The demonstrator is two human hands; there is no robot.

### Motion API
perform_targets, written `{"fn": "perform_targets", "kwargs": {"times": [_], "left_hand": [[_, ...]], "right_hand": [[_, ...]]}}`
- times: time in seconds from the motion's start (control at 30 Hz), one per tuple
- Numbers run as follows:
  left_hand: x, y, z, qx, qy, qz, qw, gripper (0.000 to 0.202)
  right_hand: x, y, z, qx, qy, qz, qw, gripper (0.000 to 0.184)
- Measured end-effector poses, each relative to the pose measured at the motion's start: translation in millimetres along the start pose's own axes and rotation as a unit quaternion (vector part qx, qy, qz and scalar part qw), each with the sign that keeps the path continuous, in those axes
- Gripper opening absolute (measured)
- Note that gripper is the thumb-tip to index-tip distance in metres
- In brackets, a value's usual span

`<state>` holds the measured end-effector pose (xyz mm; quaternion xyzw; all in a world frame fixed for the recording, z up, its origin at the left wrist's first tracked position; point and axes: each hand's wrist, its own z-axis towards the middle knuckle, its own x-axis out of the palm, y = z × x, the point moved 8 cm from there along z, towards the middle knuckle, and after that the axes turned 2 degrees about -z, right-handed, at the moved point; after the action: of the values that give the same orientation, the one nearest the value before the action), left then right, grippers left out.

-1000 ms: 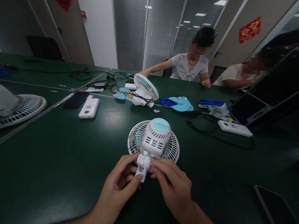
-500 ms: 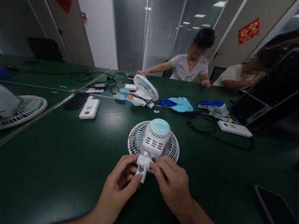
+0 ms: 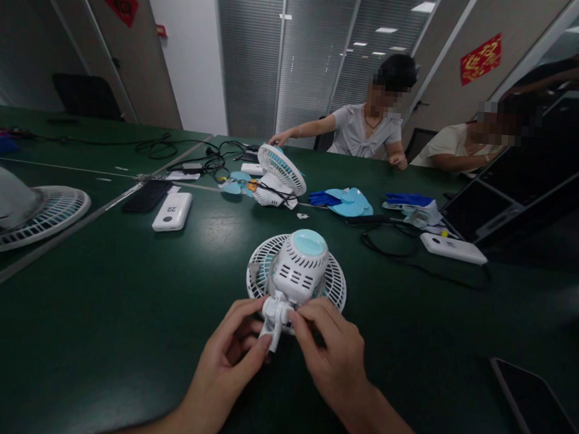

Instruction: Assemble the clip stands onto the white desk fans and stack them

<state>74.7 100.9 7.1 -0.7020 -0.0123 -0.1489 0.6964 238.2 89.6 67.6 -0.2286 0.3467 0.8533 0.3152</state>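
Fan: the fan (image 3: 299,271) lies face down on the green table (image 3: 112,310), blue-capped back upward, just ahead of both hands.
Left hand: the left hand (image 3: 230,363) pinches the white stem (image 3: 274,321) at the fan's near edge.
Right hand: the right hand (image 3: 333,354) grips the same stem from the other side.
Progress: the grille (image 3: 334,289), body and cap look joined as one. The stem sits at the body, but I cannot tell whether it is fastened.
Hidden: fingers cover the stem's joint, and the blades barely show through the grille.
Beyond the fan: a second fan (image 3: 279,175) lies tipped among loose blue parts.
Left of the fan: a white power bank (image 3: 172,210), and a larger fan (image 3: 17,205) cut off by the frame.
Right of the fan: a dark screen (image 3: 539,417), also cut off.
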Motion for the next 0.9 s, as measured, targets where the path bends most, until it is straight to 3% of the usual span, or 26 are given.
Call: {"fn": "perform_targets", "kwargs": {"times": [0.07, 0.13, 0.33, 0.4, 0.57, 0.7, 0.8, 0.9], "left_hand": [[-0.9, 2.9, -0.3, -0.003, -0.001, -0.004, 1.000, 0.039], [-1.7, 7.4, -0.5, -0.015, 0.000, -0.012, 1.000, 0.041], [-0.3, 6.0, -0.8, -0.013, 0.013, -0.019, 1.000, 0.040], [0.4, 3.4, -0.6, -0.009, 0.017, -0.011, 1.000, 0.038], [0.5, 3.7, -0.5, -0.007, 0.012, -0.009, 1.000, 0.038], [0.4, 10.0, -0.9, -0.016, 0.013, -0.020, 1.000, 0.042], [-0.8, 11.5, -1.2, -0.016, 0.012, -0.016, 1.000, 0.044], [-0.8, 9.2, -1.2, -0.016, 0.015, -0.009, 1.000, 0.043]], "right_hand": [[3.2, 0.9, 0.0, 0.013, 0.009, -0.004, 1.000, 0.031], [3.0, 1.0, -2.9, 0.003, 0.017, -0.008, 1.000, 0.021], [-2.9, 6.8, -9.3, -0.126, 0.023, -0.089, 0.988, 0.023], [-2.3, 3.7, -4.5, -0.095, 0.022, -0.068, 0.993, 0.019], [6.3, 1.9, 1.3, -0.013, 0.049, -0.024, 0.998, 0.036], [-1.2, 1.3, -5.6, -0.053, 0.040, -0.042, 0.997, 0.015], [-5.7, 2.4, -9.2, -0.115, 0.032, -0.074, 0.990, 0.027], [-4.5, 1.8, -3.9, -0.100, 0.025, -0.050, 0.993, 0.012]]}}
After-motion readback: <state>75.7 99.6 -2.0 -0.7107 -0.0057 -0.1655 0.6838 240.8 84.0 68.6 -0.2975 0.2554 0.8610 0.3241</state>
